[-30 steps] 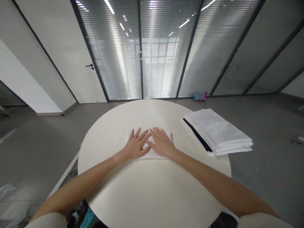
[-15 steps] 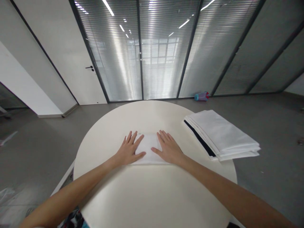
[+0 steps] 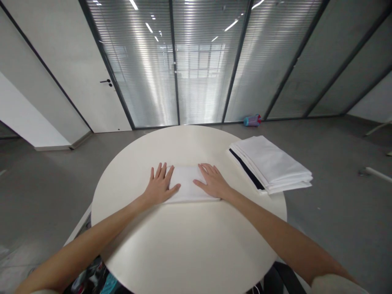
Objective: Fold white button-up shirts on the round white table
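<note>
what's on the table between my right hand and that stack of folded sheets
Nothing: in the head view, only bare white table lies between the right hand, flat on the folded white cloth, and the stack of folded sheets.

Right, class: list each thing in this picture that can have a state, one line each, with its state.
Folded white cloth: flat on the table, under both hands.
Left hand: open, palm down on the cloth.
Right hand: open, palm down on the cloth.
Stack of folded cloths: piled, untouched.
Door: shut.
Bottle: lying on the floor.
</note>
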Demonstrator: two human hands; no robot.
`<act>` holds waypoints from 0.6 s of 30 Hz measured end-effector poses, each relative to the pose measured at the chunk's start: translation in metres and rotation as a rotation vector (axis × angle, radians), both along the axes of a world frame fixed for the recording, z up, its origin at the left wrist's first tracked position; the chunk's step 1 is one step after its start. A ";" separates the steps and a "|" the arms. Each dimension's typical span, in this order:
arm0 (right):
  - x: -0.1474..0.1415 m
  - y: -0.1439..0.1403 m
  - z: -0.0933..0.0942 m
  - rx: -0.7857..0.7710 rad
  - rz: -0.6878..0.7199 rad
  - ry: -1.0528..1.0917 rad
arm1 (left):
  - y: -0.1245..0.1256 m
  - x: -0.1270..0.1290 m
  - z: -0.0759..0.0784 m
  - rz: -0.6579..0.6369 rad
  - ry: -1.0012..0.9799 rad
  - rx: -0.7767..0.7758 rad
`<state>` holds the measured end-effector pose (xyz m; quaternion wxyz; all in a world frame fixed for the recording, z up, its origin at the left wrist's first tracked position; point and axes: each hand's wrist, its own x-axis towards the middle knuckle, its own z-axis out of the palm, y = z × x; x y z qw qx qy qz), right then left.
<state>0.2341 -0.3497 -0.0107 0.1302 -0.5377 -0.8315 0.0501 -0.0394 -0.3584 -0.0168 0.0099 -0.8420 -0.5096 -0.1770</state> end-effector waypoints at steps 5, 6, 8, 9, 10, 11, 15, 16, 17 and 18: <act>0.009 0.007 0.013 0.018 0.040 0.064 | -0.021 0.004 0.025 -0.544 0.083 0.044; 0.011 0.007 0.017 0.019 0.031 0.046 | -0.025 0.003 0.027 -0.601 0.098 0.057; 0.014 0.005 0.027 0.002 -0.003 -0.013 | -0.029 -0.002 0.029 -0.644 0.132 0.114; 0.015 0.003 0.032 -0.028 -0.023 -0.032 | -0.030 -0.005 0.029 -0.657 0.157 0.150; 0.015 0.001 0.036 -0.072 -0.042 -0.035 | -0.031 -0.010 0.028 -0.675 0.187 0.191; 0.016 -0.001 0.040 -0.125 -0.051 -0.022 | -0.031 -0.014 0.028 -0.693 0.214 0.237; 0.015 -0.005 0.044 -0.261 -0.020 0.113 | -0.033 -0.027 0.027 -0.708 0.267 0.418; 0.014 -0.005 0.043 -0.277 -0.009 0.147 | -0.033 -0.028 0.026 -0.700 0.272 0.448; 0.014 -0.005 0.042 -0.302 -0.003 0.178 | -0.033 -0.029 0.026 -0.688 0.276 0.469; 0.014 -0.005 0.042 -0.338 -0.003 0.204 | -0.034 -0.029 0.024 -0.672 0.280 0.483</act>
